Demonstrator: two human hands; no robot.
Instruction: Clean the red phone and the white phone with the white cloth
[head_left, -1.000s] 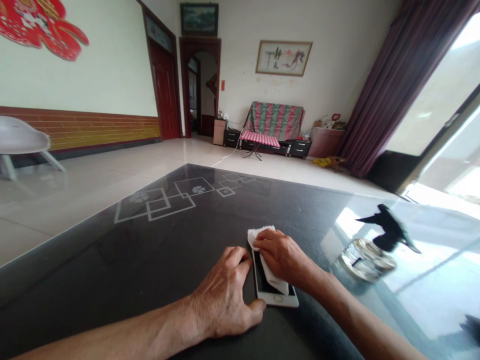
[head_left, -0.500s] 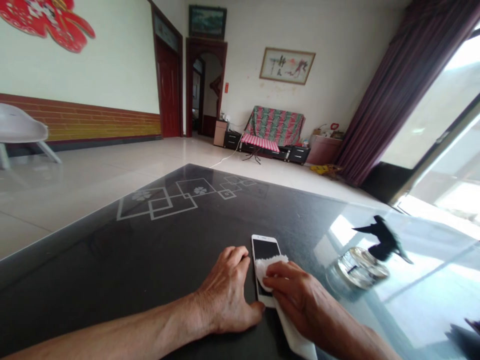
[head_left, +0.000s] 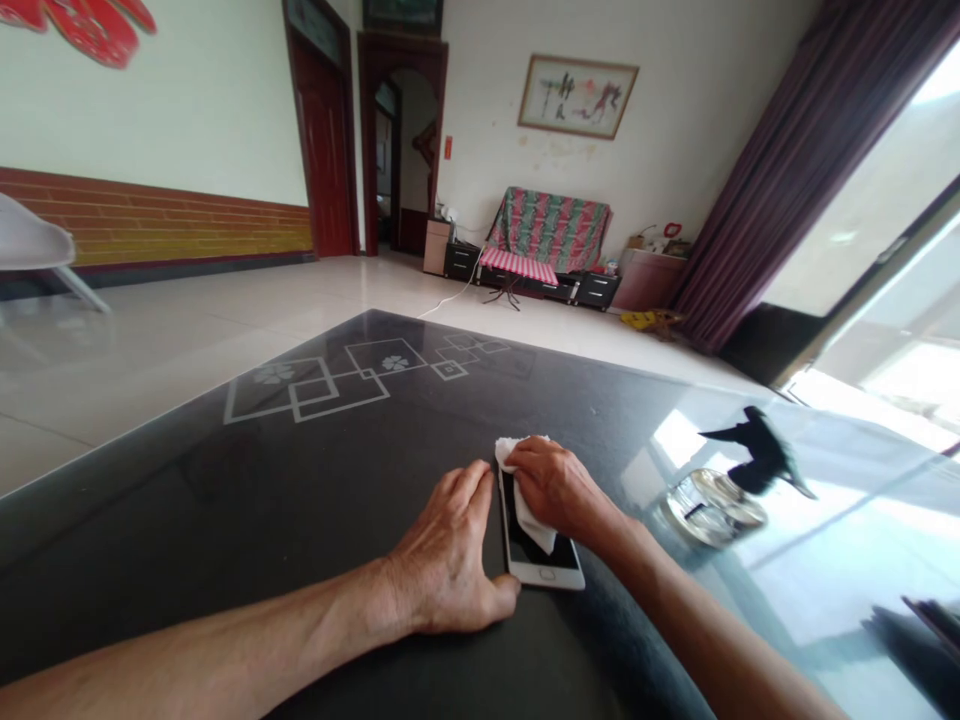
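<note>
A white phone (head_left: pixel 541 563) lies face up on the dark glass table (head_left: pixel 315 480). My left hand (head_left: pixel 450 560) rests flat beside the phone's left edge, fingers along it and thumb at its near corner, steadying it. My right hand (head_left: pixel 551 485) presses a white cloth (head_left: pixel 525 510) onto the far half of the screen, fingers curled over the cloth.
A clear spray bottle (head_left: pixel 720 500) with a black trigger head lies on its side to the right on the table. A dark object (head_left: pixel 926 630) sits at the right edge. Beyond the table are tiled floor, a white chair (head_left: pixel 37 250) and a covered sofa (head_left: pixel 551 235).
My right hand slid the cloth from the phone's near end back up to its far end. My left hand stayed beside the phone.
</note>
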